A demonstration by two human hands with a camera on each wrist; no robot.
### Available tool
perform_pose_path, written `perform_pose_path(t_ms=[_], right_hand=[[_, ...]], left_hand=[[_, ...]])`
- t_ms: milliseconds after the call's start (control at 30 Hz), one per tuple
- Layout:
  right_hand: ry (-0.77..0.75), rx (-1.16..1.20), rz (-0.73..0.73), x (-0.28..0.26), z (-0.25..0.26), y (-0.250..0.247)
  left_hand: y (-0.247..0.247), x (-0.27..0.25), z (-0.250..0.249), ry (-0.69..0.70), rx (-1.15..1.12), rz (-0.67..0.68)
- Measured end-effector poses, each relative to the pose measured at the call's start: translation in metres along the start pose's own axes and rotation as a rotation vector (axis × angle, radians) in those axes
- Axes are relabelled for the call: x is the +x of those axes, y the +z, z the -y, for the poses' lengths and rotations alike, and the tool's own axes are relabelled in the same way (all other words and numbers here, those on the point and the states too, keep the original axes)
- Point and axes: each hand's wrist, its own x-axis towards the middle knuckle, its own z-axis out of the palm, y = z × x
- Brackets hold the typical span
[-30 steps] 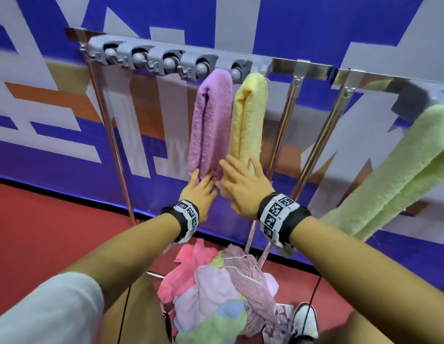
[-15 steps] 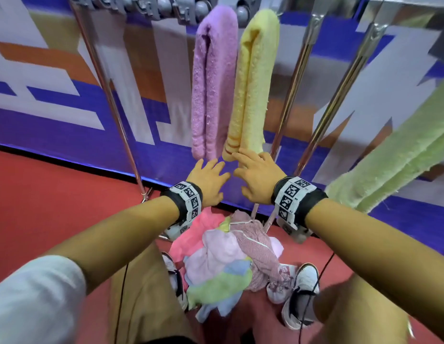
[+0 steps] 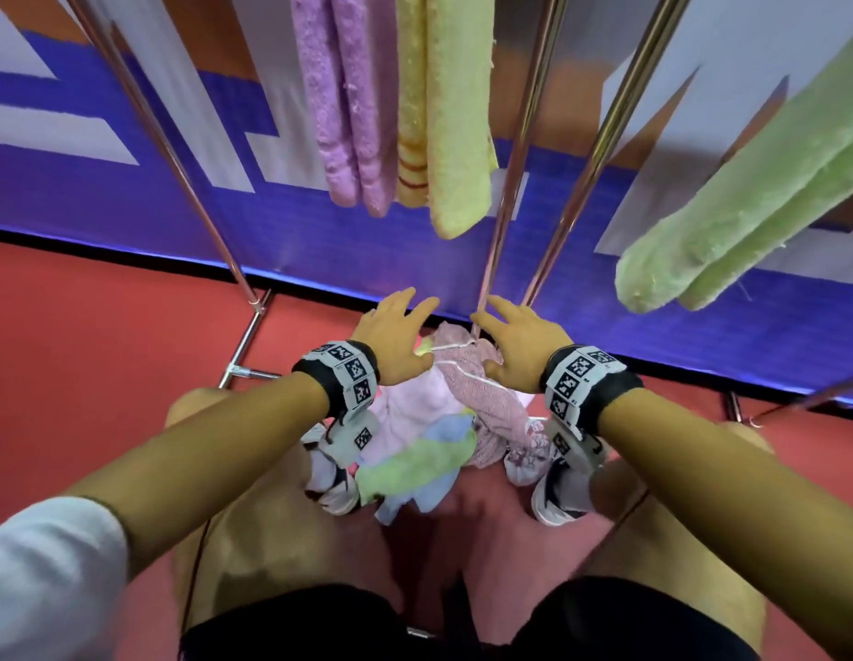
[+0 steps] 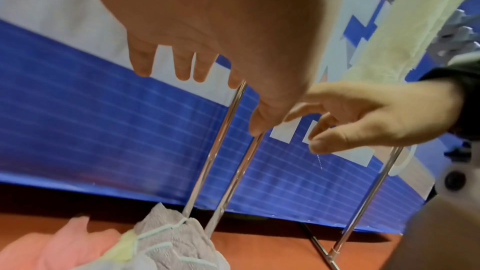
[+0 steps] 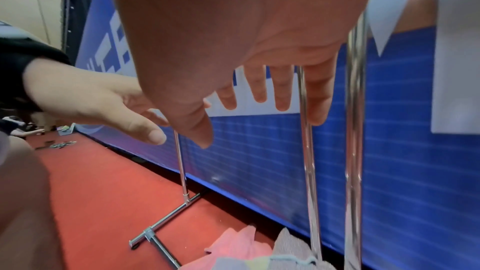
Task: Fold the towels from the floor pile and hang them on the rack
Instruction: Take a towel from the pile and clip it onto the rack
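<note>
The floor pile of crumpled towels lies between my feet, with a mauve towel on top and pink, green and blue ones below. My left hand hovers over the pile's far left, fingers spread and holding nothing. Just to its right, my right hand is also spread and holds nothing above the mauve towel. On the rack hang a folded purple towel, a yellow towel and a green towel. The left wrist view shows the mauve towel below both hands, apart from them.
Chrome rack poles slant down right behind the pile, another pole stands at the left, and its base bars lie on the red floor. A blue banner wall stands close behind. My shoes flank the pile.
Both hands left the bottom ends of the purple and yellow towels and dropped toward the floor pile. My view tilted downward with them.
</note>
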Motion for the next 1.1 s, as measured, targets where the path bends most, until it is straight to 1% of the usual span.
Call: perform_pose_path(t_ms=[67, 200, 300, 467, 567, 633, 800, 967, 1100], right_hand=[[0.033, 0.04, 0.033, 0.005, -0.005, 0.016], [0.063, 0.138, 0.063, 0.024, -0.012, 0.042], [0.079, 0.225, 0.083, 0.042, -0.015, 0.063], [0.13, 0.305, 0.178, 0.075, -0.015, 0.105], [0.155, 0.318, 0.229, 0.093, -0.011, 0.128], [0.164, 0.349, 0.265, 0.106, -0.008, 0.143], [0.143, 0.409, 0.319, 0.133, 0.0, 0.178], [0.157, 0.434, 0.345, 0.165, 0.001, 0.215], [0.179, 0.451, 0.326, 0.189, -0.002, 0.241]], left_hand=[[0.011, 0.006, -0.002, -0.014, -0.048, 0.006], [0.029, 0.018, 0.007, -0.06, -0.131, -0.045], [0.042, 0.026, 0.027, -0.133, -0.221, -0.063], [0.064, 0.038, 0.057, -0.259, -0.385, -0.107], [0.082, 0.043, 0.061, -0.314, -0.518, -0.066], [0.094, 0.046, 0.06, -0.324, -0.551, -0.018], [0.113, 0.054, 0.056, -0.244, -0.488, 0.019], [0.13, 0.058, 0.065, -0.278, -0.346, 0.113], [0.139, 0.063, 0.073, -0.284, -0.304, 0.085]])
